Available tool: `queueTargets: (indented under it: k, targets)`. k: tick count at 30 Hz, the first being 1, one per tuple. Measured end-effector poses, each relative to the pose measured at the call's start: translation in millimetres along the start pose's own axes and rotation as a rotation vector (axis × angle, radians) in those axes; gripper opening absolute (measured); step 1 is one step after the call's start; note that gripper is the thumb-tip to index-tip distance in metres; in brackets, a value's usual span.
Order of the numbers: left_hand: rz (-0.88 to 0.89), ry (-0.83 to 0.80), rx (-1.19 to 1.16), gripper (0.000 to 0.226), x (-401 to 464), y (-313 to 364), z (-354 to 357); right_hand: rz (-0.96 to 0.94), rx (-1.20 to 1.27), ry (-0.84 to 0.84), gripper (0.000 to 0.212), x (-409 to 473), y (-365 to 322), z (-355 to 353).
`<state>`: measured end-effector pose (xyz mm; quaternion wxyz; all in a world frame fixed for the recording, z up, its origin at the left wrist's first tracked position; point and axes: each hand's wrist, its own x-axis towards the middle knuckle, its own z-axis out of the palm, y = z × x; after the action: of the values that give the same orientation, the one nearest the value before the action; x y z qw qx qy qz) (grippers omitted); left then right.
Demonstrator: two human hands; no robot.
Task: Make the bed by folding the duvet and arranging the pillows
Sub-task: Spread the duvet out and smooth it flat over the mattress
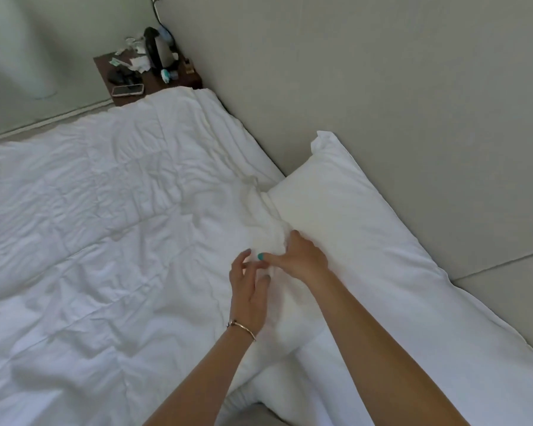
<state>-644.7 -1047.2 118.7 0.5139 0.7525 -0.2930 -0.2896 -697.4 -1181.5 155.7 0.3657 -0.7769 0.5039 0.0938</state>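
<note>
Head view. Duvet [99, 210], white and quilted, lies spread and wrinkled across the bed, reaching the grey padded headboard [366, 87] at its far edge. Pillow [351, 222], white, lies along the headboard at the right, its near long edge touching a bunched fold of the duvet. A second white pillow [443, 348] lies lower right, in line with the first.

Right hand [302, 256] rests on the bunched duvet fabric at the pillow's edge, fingers curled into the cloth and gripping it; the thumb, with a teal nail, points left. Left hand [250, 290] hovers just beside the right one, fingers spread apart and relaxed, holding nothing; whether its fingertips touch the fabric cannot be told. A thin bracelet [242, 327] sits on the left wrist.

Nightstand [148, 75], dark brown, stands at the far corner of the bed against the wall. On it: a phone [127, 90] lying flat, a dark kettle [159, 50], scattered papers and small items too blurred to identify.
</note>
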Motion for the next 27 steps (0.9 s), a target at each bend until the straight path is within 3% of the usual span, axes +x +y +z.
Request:
queueTargets:
  k: [3, 6, 9, 13, 16, 19, 21, 23, 25, 27]
  targets:
    - [-0.017, 0.047, 0.235, 0.033, 45.8, 19.4, 3.3, -0.069, 0.061, 0.067, 0.044, 2.7, 16.3, 3.4]
    - [-0.171, -0.052, 0.456, 0.056, 100.0, 33.3, 15.2, -0.137, 0.139, 0.095, 0.025, -0.5, 35.0, 9.4]
    - [-0.351, -0.197, 0.677, 0.078, 153.7, 35.7, 29.6, -0.153, 0.206, 0.13, 0.023, -0.8, 41.5, 18.0]
    - [-0.536, -0.12, 0.719, 0.072, 203.4, 30.8, 39.5, -0.154, 0.207, 0.167, 0.025, 5.3, 48.8, 24.5]
    - [-0.67, -0.135, 0.843, 0.083, 218.9, 26.2, 25.9, -0.161, 0.158, 0.132, 0.03, 6.0, 47.2, 22.5]
    - [-0.571, -0.167, 1.067, 0.083, 218.7, 22.7, 11.6, -0.17, 0.013, 0.071, 0.044, 0.2, 40.4, 20.4]
    - [-0.544, -0.117, 0.986, 0.073, 211.4, 16.9, 3.6, -0.13, -0.022, 0.027, 0.059, -2.6, 31.0, 19.5]
    - [-0.523, -0.032, 0.63, 0.059, 201.5, 2.1, -12.6, -0.112, 0.001, 0.001, 0.07, -5.4, 21.4, 18.9]
    - [-0.472, 0.025, 0.268, 0.057, 194.9, -2.8, -30.9, -0.116, 0.04, 0.002, 0.062, -10.4, 14.3, 11.7]
    - [-0.369, 0.047, 0.059, 0.059, 195.9, 11.8, -37.2, -0.109, 0.057, 0.061, 0.051, -20.6, 15.3, -7.4]
